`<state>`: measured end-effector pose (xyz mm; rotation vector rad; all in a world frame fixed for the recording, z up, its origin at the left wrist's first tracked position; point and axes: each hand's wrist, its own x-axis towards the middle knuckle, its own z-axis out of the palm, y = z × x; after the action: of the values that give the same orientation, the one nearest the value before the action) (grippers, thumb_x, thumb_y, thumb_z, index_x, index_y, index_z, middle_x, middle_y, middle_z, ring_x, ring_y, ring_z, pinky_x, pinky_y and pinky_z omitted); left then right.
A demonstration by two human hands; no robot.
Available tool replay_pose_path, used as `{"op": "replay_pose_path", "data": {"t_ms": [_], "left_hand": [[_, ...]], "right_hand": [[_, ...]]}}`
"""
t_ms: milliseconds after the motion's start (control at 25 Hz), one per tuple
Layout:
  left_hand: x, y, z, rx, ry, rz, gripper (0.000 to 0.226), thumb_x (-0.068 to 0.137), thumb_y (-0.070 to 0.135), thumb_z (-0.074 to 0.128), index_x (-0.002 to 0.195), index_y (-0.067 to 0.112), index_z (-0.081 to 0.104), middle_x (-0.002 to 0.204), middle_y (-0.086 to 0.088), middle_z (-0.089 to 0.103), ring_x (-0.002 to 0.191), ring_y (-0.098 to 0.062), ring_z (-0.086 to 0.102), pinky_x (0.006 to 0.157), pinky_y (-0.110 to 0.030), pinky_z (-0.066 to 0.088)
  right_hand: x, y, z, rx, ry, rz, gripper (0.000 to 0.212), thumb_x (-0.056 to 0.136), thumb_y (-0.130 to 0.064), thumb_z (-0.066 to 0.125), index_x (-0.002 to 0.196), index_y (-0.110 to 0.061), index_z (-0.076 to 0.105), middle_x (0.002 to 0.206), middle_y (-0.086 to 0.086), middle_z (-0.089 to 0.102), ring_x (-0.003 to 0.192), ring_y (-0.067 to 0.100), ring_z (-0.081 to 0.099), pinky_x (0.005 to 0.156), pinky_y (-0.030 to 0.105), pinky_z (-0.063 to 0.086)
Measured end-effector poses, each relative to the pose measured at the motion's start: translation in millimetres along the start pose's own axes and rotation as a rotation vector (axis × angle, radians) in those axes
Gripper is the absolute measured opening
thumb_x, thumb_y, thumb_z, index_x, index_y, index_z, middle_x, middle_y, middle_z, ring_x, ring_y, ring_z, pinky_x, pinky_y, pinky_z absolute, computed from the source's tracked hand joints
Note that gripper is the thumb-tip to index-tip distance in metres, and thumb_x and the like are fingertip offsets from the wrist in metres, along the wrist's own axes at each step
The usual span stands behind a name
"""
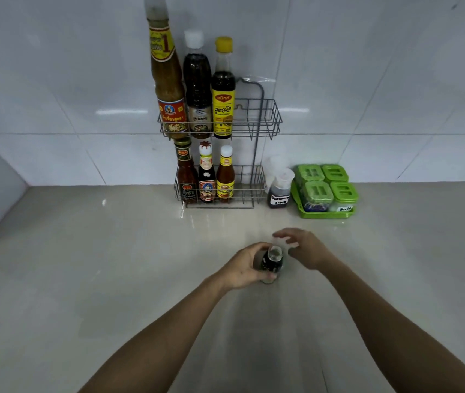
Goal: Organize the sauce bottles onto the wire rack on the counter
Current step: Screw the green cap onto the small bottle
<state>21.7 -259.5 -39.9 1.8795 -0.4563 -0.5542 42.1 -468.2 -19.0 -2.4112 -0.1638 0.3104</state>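
Observation:
A small dark sauce bottle (272, 260) stands on the counter in front of me, and my left hand (244, 268) is wrapped around its side. My right hand (305, 248) hovers just right of the bottle's top, fingers spread and blurred; whether it holds a cap I cannot tell. The two-tier wire rack (265, 120) stands against the tiled wall. Its upper tier holds three tall bottles, among them a yellow-capped one (223, 89). The lower tier holds three short bottles, including a white-capped one (225, 174). The right side of both tiers is unoccupied.
A small labelled dark bottle with a clear cap (279, 191) stands right of the rack. Beside it sits a green tray (324, 214) with several green-lidded spice jars. The beige counter (112, 265) meets a wall corner at the left.

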Motion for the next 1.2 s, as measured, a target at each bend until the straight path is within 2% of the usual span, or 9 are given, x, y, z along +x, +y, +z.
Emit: {"op": "replay_pose_path", "data": {"t_ms": [80, 160, 280, 360, 480, 600, 880, 1040, 1200], "left_hand": [[-1.9, -1.2, 7.9, -0.004, 0.046, 0.017, 0.057, 0.074, 0.018, 0.079, 0.126, 0.012, 0.056, 0.122, -0.006, 0.064, 0.119, -0.02, 0.056, 0.103, -0.03, 0.041], [-5.7, 0.9, 13.4, -0.015, 0.065, 0.029, 0.05, 0.079, 0.015, 0.076, 0.124, 0.01, 0.055, 0.119, -0.007, 0.063, 0.116, -0.021, 0.057, 0.101, -0.03, 0.042], [-11.7, 6.5, 17.0, -0.099, 0.081, 0.016, 0.046, 0.084, 0.012, 0.073, 0.125, 0.006, 0.053, 0.115, -0.006, 0.063, 0.108, -0.014, 0.06, 0.098, -0.026, 0.045], [-17.1, 13.1, 15.8, -0.154, 0.103, 0.009, 0.044, 0.084, 0.019, 0.073, 0.123, 0.007, 0.055, 0.112, -0.006, 0.065, 0.102, -0.012, 0.061, 0.095, -0.03, 0.048], [-29.5, 24.3, 9.3, -0.195, 0.145, -0.039, 0.041, 0.084, 0.036, 0.069, 0.115, 0.012, 0.058, 0.099, -0.002, 0.065, 0.092, -0.012, 0.062, 0.085, -0.033, 0.049], [-46.2, 36.7, 1.9, -0.188, 0.15, -0.082, 0.032, 0.09, 0.041, 0.062, 0.108, 0.016, 0.059, 0.088, 0.0, 0.06, 0.081, -0.012, 0.059, 0.076, -0.034, 0.047], [-76.4, 64.2, -5.5, -0.149, 0.156, -0.141, 0.032, 0.097, 0.035, 0.055, 0.112, 0.007, 0.056, 0.081, -0.004, 0.057, 0.066, -0.014, 0.059, 0.053, -0.03, 0.051], [-85.0, 65.8, -8.0, -0.135, 0.148, -0.135, 0.025, 0.095, 0.039, 0.057, 0.109, 0.019, 0.055, 0.088, -0.009, 0.061, 0.066, -0.024, 0.063, 0.052, -0.034, 0.052], [-89.3, 73.6, -9.2, -0.263, 0.131, -0.134, 0.039, 0.088, 0.038, 0.06, 0.108, 0.006, 0.048, 0.085, -0.02, 0.06, 0.061, -0.03, 0.059, 0.051, -0.033, 0.05]], "right_hand": [[-14.3, 2.7, 10.9, -0.085, -0.086, -0.059, 0.046, 0.073, -0.003, 0.062, 0.119, -0.009, 0.066, 0.12, 0.012, 0.064, 0.104, 0.026, 0.06, 0.091, 0.033, 0.047], [-25.0, -0.3, 20.6, -0.16, -0.108, -0.094, 0.042, 0.072, -0.007, 0.067, 0.114, -0.007, 0.067, 0.114, 0.016, 0.065, 0.105, 0.03, 0.061, 0.086, 0.034, 0.046], [-30.0, 10.5, 32.1, -0.12, 0.017, -0.079, 0.03, 0.076, -0.014, 0.073, 0.106, -0.012, 0.07, 0.101, 0.015, 0.069, 0.093, 0.033, 0.064, 0.077, 0.036, 0.047], [-32.8, 13.7, 35.5, 0.095, 0.102, -0.022, 0.026, 0.078, -0.008, 0.074, 0.103, -0.016, 0.071, 0.095, 0.012, 0.071, 0.084, 0.028, 0.067, 0.078, 0.038, 0.053], [-38.7, 0.3, 27.9, 0.749, 0.218, 0.118, 0.013, 0.086, -0.004, 0.068, 0.093, -0.014, 0.069, 0.083, 0.011, 0.07, 0.07, 0.023, 0.064, 0.069, 0.034, 0.058], [-47.3, -21.2, 12.6, 1.083, 0.166, 0.147, 0.011, 0.094, -0.014, 0.059, 0.095, -0.008, 0.069, 0.083, 0.01, 0.073, 0.063, 0.019, 0.065, 0.064, 0.027, 0.058], [-57.4, -49.9, -10.7, 0.943, 0.0, -0.071, 0.018, 0.09, -0.007, 0.063, 0.106, -0.007, 0.069, 0.086, 0.011, 0.07, 0.067, 0.019, 0.064, 0.057, 0.023, 0.054], [-62.8, -55.7, -20.2, 0.767, -0.12, -0.206, 0.03, 0.084, 0.0, 0.068, 0.113, -0.01, 0.068, 0.097, 0.01, 0.071, 0.076, 0.011, 0.066, 0.067, 0.023, 0.055], [-67.5, -60.6, -33.1, 0.722, -0.206, -0.289, 0.039, 0.082, 0.005, 0.068, 0.118, -0.009, 0.067, 0.116, 0.011, 0.068, 0.094, 0.014, 0.067, 0.084, 0.023, 0.052]]}}
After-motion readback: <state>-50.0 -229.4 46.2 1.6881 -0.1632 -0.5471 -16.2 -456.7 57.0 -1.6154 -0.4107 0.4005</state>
